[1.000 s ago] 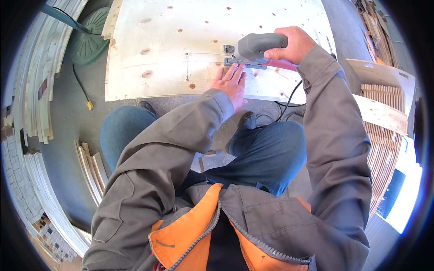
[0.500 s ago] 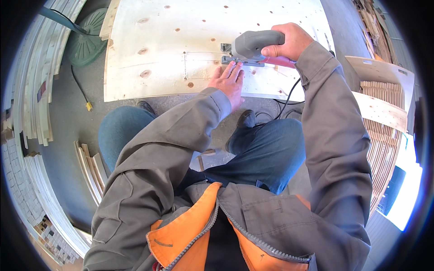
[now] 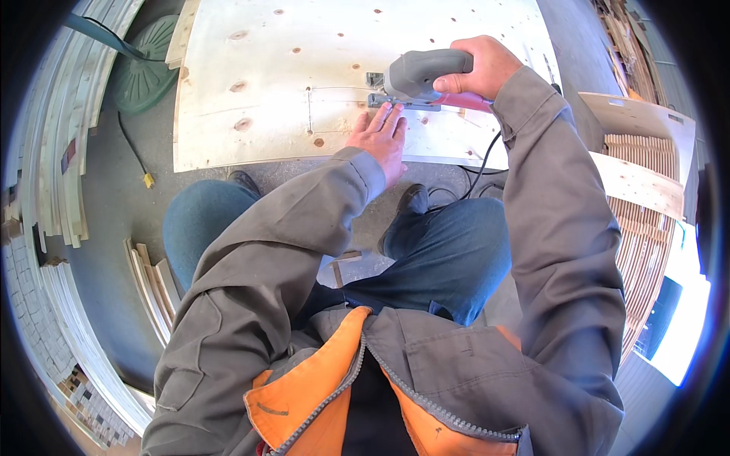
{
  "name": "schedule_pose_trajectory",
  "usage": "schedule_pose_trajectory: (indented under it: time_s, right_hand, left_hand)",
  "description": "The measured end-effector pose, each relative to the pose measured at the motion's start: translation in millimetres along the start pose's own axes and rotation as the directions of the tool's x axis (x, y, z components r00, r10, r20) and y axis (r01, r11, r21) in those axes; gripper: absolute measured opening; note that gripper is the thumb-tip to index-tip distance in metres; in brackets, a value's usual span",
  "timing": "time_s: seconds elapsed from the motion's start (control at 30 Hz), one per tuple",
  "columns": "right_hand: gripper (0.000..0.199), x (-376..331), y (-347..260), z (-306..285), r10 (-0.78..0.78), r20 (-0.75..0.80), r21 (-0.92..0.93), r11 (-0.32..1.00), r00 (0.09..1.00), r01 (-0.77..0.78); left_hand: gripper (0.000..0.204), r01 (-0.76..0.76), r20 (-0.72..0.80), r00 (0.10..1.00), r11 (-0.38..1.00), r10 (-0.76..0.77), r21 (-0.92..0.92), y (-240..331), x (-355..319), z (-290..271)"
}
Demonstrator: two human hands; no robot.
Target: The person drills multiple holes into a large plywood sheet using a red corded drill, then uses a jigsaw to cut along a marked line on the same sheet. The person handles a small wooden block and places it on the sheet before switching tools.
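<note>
A grey jigsaw [image 3: 417, 76] rests with its metal base plate on a large pale plywood sheet [image 3: 258, 53]. My right hand [image 3: 487, 70] is closed round the jigsaw's handle from the right. Beside the front of the base plate, my left hand [image 3: 380, 140] lies flat with its fingers apart. Its fingertips reach the near edge of the plate; whether they press on it I cannot tell. A thin line runs along the sheet to the left of the tool and meets a short crosswise line. The blade is hidden under the jigsaw.
A black cable [image 3: 485, 163] hangs from the tool side over the sheet's near edge. Long boards [image 3: 61, 152] are stacked at left, near a green round base [image 3: 144, 72] and a yellow plug [image 3: 149, 181]. Stacked slatted wood pieces [image 3: 639, 243] stand at right.
The jigsaw has crept slightly left along the line, with my right hand on its handle. My left hand has shifted a little left beside it.
</note>
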State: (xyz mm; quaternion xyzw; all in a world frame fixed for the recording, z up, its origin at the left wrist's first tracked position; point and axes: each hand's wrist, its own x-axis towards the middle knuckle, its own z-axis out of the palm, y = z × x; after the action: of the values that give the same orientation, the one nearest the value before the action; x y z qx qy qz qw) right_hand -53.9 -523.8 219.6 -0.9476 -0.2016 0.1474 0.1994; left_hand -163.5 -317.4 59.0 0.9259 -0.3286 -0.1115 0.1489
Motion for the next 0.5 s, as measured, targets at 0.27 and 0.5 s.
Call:
schedule_pose_trajectory:
  time_s: [0.27, 0.5]
  right_hand:
    - [0.057, 0.1, -3.9, 2.3, -0.004, -0.013, 0.024, 1.000, 1.000, 0.004]
    - [0.056, 2.4, -5.1, 3.2, -0.004, -0.014, -0.016, 1.000, 1.000, 0.004]
  left_hand:
    - [0.085, -0.003, -0.010, 1.000, 1.000, 0.003, -0.002, -2.6, -2.7, -2.0]
    - [0.086, 0.001, -0.005, 1.000, 1.000, -0.001, 0.007, -4.1, -3.7, -4.2]
